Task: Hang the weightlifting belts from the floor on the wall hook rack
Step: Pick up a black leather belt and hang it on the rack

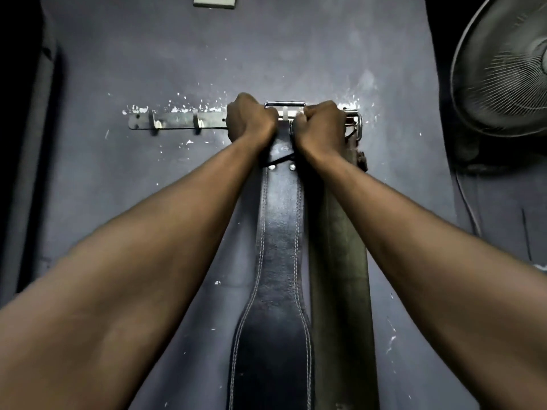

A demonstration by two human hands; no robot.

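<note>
A black leather weightlifting belt with white stitching hangs down the grey wall, its chrome buckle up at the metal hook rack. My left hand and my right hand are both closed on the belt's top end, one on each side of the buckle. Just to the right hangs a second, olive-brown belt, with its buckle at the rack's right end. Two bare hooks stick out on the rack's left part.
A standing fan is close on the right, its cable running down the wall. A dark edge borders the wall on the left. A pale plate sits on the wall at the top.
</note>
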